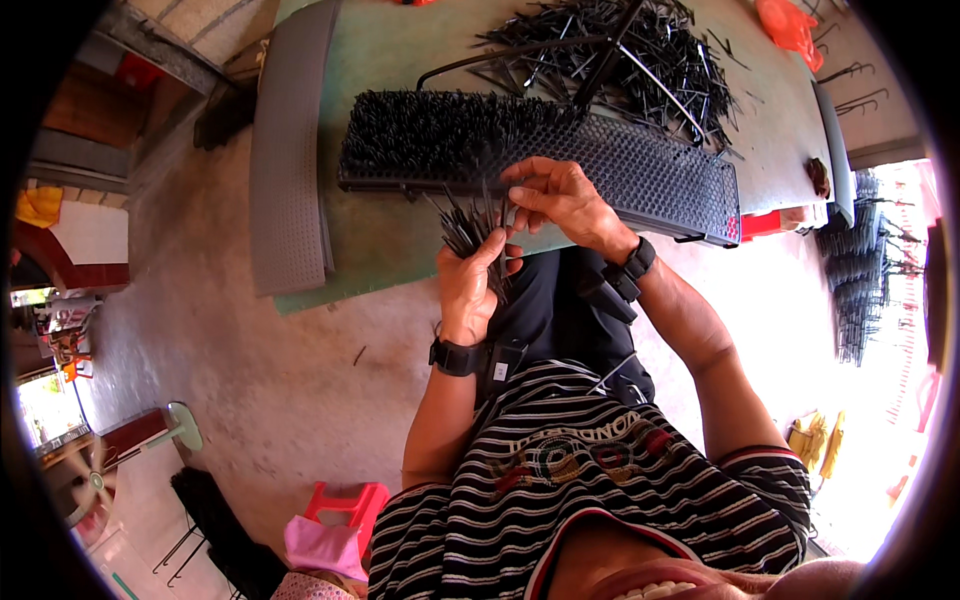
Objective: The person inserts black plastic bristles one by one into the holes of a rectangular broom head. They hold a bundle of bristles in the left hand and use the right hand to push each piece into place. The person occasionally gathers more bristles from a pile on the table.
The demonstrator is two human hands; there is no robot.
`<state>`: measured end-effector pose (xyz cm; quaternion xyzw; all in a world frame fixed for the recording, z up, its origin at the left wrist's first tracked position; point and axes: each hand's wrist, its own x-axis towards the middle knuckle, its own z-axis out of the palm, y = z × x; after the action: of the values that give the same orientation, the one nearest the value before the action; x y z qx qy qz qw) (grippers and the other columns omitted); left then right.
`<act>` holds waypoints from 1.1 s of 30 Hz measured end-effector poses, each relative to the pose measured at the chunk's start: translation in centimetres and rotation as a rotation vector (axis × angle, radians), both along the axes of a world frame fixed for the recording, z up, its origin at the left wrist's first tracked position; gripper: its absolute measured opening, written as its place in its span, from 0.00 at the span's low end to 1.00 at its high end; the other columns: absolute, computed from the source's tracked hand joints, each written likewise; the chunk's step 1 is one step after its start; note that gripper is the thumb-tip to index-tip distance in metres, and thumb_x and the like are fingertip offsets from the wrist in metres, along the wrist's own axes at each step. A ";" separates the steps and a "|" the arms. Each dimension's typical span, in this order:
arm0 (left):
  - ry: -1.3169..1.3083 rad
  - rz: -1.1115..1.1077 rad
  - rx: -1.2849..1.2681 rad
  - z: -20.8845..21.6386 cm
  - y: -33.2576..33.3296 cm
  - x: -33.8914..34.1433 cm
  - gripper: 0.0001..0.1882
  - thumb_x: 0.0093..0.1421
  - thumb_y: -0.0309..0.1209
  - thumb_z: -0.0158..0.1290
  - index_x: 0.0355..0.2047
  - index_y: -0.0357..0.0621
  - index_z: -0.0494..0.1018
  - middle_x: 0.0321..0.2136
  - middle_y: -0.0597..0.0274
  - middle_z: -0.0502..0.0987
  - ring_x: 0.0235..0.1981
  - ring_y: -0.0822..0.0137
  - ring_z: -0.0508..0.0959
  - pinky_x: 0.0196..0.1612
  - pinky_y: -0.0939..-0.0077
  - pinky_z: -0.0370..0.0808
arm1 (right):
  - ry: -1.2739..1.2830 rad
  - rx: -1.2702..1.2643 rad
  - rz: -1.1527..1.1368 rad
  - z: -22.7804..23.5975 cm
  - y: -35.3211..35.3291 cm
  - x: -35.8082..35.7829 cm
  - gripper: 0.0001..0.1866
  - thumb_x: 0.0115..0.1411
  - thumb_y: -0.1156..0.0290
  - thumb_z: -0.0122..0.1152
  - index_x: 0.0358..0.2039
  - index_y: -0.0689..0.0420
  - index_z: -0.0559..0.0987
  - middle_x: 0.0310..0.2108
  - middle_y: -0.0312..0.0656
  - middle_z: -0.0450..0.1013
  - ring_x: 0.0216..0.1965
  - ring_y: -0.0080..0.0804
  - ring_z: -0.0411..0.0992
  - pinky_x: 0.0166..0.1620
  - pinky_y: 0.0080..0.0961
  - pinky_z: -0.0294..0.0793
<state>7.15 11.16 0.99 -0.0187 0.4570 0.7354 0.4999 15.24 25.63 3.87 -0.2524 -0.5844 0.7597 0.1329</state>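
Observation:
A bundle of thin black strips point(460, 230) fans out of my left hand point(468, 287), which is closed around it below the near edge of a long perforated panel point(665, 170). My right hand point(568, 200) is bent in a pinch just above the bundle. Its thumb and forefinger meet at one strip, though the fingertips are partly blurred. The panel lies in a black wire frame point(510, 45). Upright black strips point(425, 130) stand densely in its left part, while the holes on the right hold none.
Behind the panel, a heap of loose black strips point(650, 75) covers part of the green table point(385, 240). Grey perforated sheets point(290, 150) rest along its left end. An orange-red plastic bag point(788, 32) is at the far right. On the floor stands a red stool point(345, 505).

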 end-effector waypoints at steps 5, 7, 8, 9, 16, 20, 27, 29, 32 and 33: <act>0.027 -0.029 -0.019 0.4 0.1 0.3 0.09 0.53 0.23 0.58 0.34 0.36 0.74 0.27 0.59 0.77 0.22 0.67 0.77 0.23 0.76 0.76 | -0.184 0.109 -0.003 0.0 0.4 -0.2 0.10 0.56 0.70 0.59 0.32 0.66 0.78 0.21 0.39 0.74 0.20 0.22 0.72 0.20 0.16 0.70; 0.063 -0.049 -0.037 0.5 0.1 0.3 0.09 0.52 0.23 0.58 0.34 0.36 0.74 0.27 0.59 0.77 0.22 0.67 0.77 0.23 0.77 0.76 | -0.251 0.151 0.017 0.3 0.4 -0.2 0.11 0.56 0.70 0.59 0.32 0.66 0.78 0.21 0.39 0.74 0.19 0.22 0.72 0.19 0.16 0.69; 0.073 -0.055 -0.045 0.3 0.0 0.3 0.09 0.53 0.23 0.58 0.35 0.36 0.73 0.28 0.58 0.77 0.23 0.67 0.77 0.23 0.76 0.76 | -0.266 0.152 -0.005 0.4 0.3 -0.3 0.11 0.56 0.70 0.59 0.31 0.66 0.78 0.21 0.39 0.74 0.19 0.22 0.72 0.19 0.16 0.69; 0.084 -0.063 -0.052 0.0 0.0 0.2 0.10 0.53 0.23 0.58 0.36 0.37 0.73 0.29 0.57 0.78 0.24 0.67 0.77 0.24 0.76 0.76 | -0.280 0.155 -0.029 0.5 0.3 -0.3 0.10 0.56 0.70 0.59 0.31 0.66 0.78 0.21 0.39 0.74 0.18 0.22 0.72 0.18 0.16 0.69; 0.038 0.026 -0.098 -0.2 -0.4 0.0 0.09 0.53 0.22 0.57 0.35 0.36 0.74 0.29 0.58 0.78 0.23 0.67 0.78 0.24 0.76 0.76 | 0.069 0.414 -0.506 1.1 0.9 -1.4 0.08 0.57 0.73 0.57 0.32 0.66 0.75 0.23 0.40 0.75 0.20 0.23 0.74 0.22 0.16 0.72; -0.026 0.009 -0.094 -1.1 -0.8 -0.4 0.08 0.53 0.21 0.56 0.35 0.36 0.74 0.28 0.59 0.78 0.23 0.66 0.78 0.23 0.75 0.76 | 0.158 0.840 -0.519 1.2 0.6 -2.8 0.11 0.57 0.76 0.57 0.39 0.62 0.68 0.24 0.43 0.75 0.24 0.24 0.76 0.26 0.18 0.73; -0.034 0.019 -0.076 -1.2 -1.3 -0.8 0.07 0.53 0.20 0.55 0.33 0.34 0.74 0.27 0.59 0.78 0.23 0.65 0.78 0.23 0.73 0.76 | 0.094 0.966 -0.409 -0.3 1.1 -4.4 0.10 0.56 0.78 0.56 0.37 0.61 0.67 0.24 0.48 0.74 0.25 0.38 0.77 0.26 0.27 0.74; -0.042 0.035 -0.068 -1.2 -1.4 -0.7 0.06 0.52 0.20 0.55 0.32 0.33 0.74 0.26 0.57 0.77 0.23 0.65 0.78 0.23 0.73 0.77 | 0.074 1.083 -0.363 -0.8 1.6 -4.6 0.08 0.55 0.77 0.57 0.36 0.60 0.69 0.25 0.46 0.74 0.26 0.40 0.76 0.27 0.30 0.73; -0.041 0.064 -0.057 -1.2 -1.5 -0.7 0.04 0.52 0.19 0.56 0.29 0.30 0.74 0.25 0.55 0.77 0.22 0.64 0.78 0.23 0.73 0.77 | 0.029 1.370 -0.245 -1.1 2.3 -4.7 0.06 0.53 0.75 0.58 0.33 0.60 0.74 0.27 0.44 0.73 0.27 0.42 0.74 0.28 0.31 0.73; -0.037 0.062 -0.057 -1.3 -1.5 -0.7 0.05 0.52 0.20 0.55 0.29 0.30 0.74 0.26 0.55 0.77 0.22 0.64 0.78 0.23 0.73 0.77 | -0.002 1.452 -0.216 -1.0 2.4 -4.8 0.06 0.53 0.75 0.58 0.32 0.60 0.75 0.28 0.43 0.73 0.26 0.41 0.73 0.28 0.29 0.72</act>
<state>6.40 9.64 -0.31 -0.0607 0.4677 0.7369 0.4844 10.47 28.04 2.90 -0.1578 -0.9124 0.1636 0.3404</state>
